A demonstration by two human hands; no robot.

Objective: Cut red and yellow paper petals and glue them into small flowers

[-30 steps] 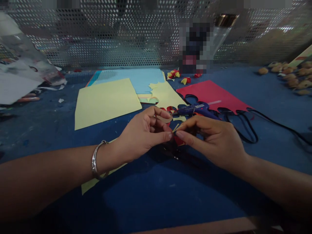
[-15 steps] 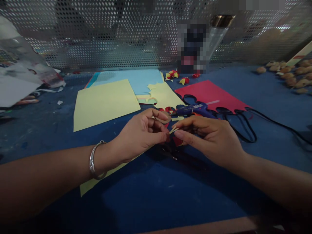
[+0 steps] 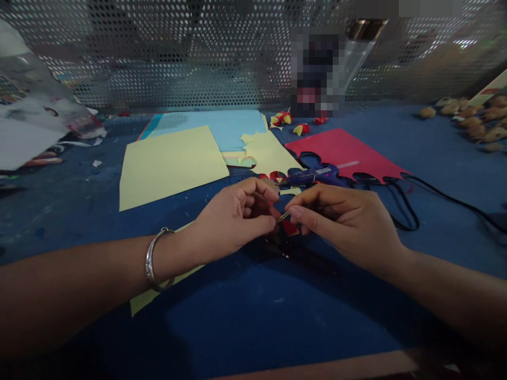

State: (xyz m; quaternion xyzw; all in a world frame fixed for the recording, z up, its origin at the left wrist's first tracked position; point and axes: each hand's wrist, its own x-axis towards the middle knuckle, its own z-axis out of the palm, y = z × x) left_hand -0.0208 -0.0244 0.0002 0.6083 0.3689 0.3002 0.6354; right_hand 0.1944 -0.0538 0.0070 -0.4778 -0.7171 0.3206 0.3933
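A small folded piece of yellow paper (image 3: 282,217) spans the gap between my two hands. My right hand (image 3: 344,220) pinches it between thumb and index finger. At its other end my left hand (image 3: 237,214), with a silver bangle at the wrist, has its thumb tip and curled fingers against the paper, while the index finger arches above, apart from the thumb. Directly below and behind my fingers lie red paper scraps (image 3: 291,228) and a dark tool (image 3: 285,255), perhaps scissors, in shadow. A blue glue gun (image 3: 315,176) rests just beyond my hands.
Yellow sheets (image 3: 172,166), a light-blue sheet (image 3: 209,124) and a cut red sheet (image 3: 348,150) lie on the blue table. Small red-yellow paper shapes (image 3: 301,129) sit farther back. A black cord (image 3: 447,191) trails right, near brown shells (image 3: 481,119). A perforated metal panel (image 3: 178,53) stands behind.
My left index finger has lifted a little and spread from the thumb. The paper piece has turned slightly between my fingertips, and my right hand has shifted slightly right.
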